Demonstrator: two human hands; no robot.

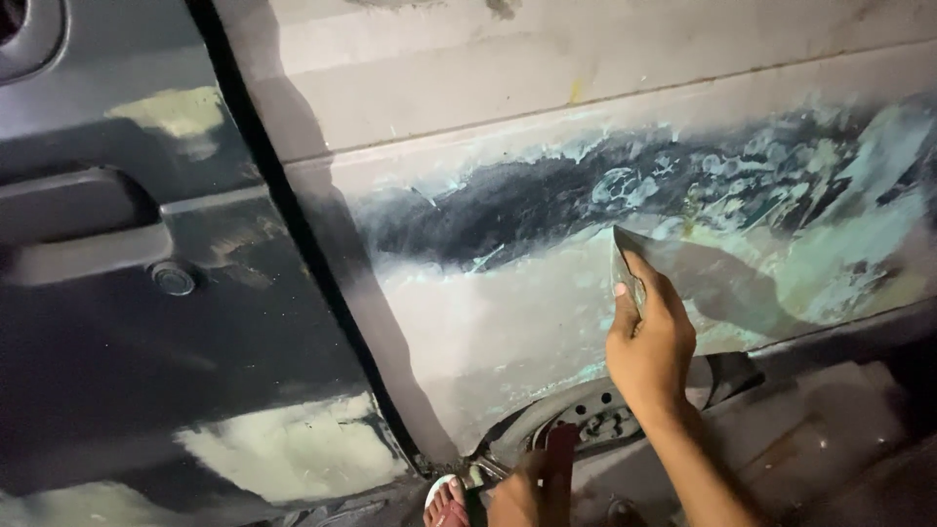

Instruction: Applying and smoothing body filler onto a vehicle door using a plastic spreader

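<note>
Against the car's rear panel (547, 322) my right hand (649, 346) pinches a thin flat spreader blade (626, 256) on the filler patch; pale filler covers the lower area, dark streaks above look unfinished; left hand unseen

A dark car door (127, 293) fills the left side, with a recessed handle (78, 229) and a round lock (174, 278) just beside it. Pale filler patches (293, 449) show near the door's lower edge. At the bottom, a wheel (595, 425) peeks out, and a foot in a red sandal (447, 503) rests on the ground.
</note>
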